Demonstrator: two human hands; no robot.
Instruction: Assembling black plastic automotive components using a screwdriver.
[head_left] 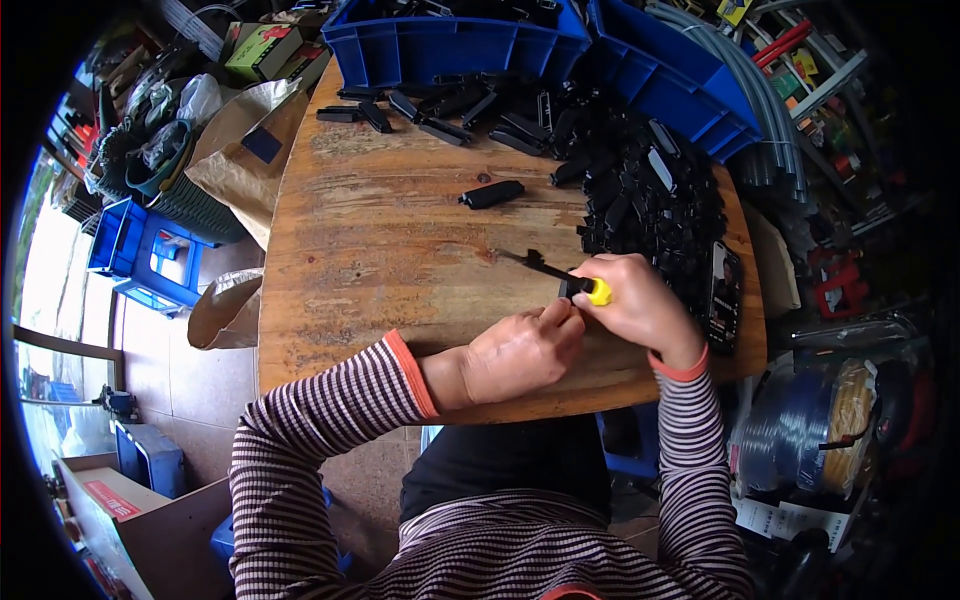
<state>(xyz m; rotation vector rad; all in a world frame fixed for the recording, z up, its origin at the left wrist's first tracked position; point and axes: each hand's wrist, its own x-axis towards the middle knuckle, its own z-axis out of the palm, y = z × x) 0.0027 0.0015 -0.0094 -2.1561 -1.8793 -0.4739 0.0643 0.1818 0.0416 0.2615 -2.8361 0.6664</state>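
Observation:
My right hand (640, 305) grips a screwdriver (560, 272) with a yellow and black handle, its dark shaft pointing left over the wooden table (370, 250). My left hand (520, 350) meets it from the left, fingertips pinching a small black part at the handle's base; the part is mostly hidden by the fingers. A single black plastic piece (492, 193) lies alone farther back on the table. A large heap of black plastic pieces (650, 190) spreads just beyond my right hand.
Two blue bins (450, 45) (680, 70) stand at the table's far edge, with a row of black pieces (440, 110) in front. A phone (723, 295) lies at my right. Brown paper bags (240, 140), a blue stool (150, 255) and cable spools (820, 430) surround the table.

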